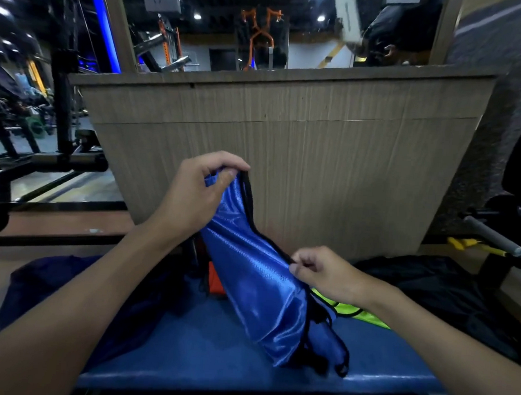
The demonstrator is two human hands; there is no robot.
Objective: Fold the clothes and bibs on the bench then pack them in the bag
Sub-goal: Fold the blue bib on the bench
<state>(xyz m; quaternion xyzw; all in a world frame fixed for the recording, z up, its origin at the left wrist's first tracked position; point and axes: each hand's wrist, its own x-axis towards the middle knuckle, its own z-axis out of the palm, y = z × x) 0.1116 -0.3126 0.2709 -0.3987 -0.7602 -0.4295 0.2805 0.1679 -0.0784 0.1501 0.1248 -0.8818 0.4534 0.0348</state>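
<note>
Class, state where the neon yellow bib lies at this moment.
In the head view, the neon yellow bib lies on the blue bench, right of centre, just below the right hand and partly hidden behind the blue bib.

I am viewing a gym. Evidence: black steel machine frames (62, 102) stand at left on a smooth floor, a mirror (262, 31) above a wood-grain panel (315, 158) reflects an orange rack (168, 41), and a padded blue bench (202, 354) fills the foreground. A grey foam roller bar (492, 236) projects at right, near a yellow strap (462, 242).
</note>
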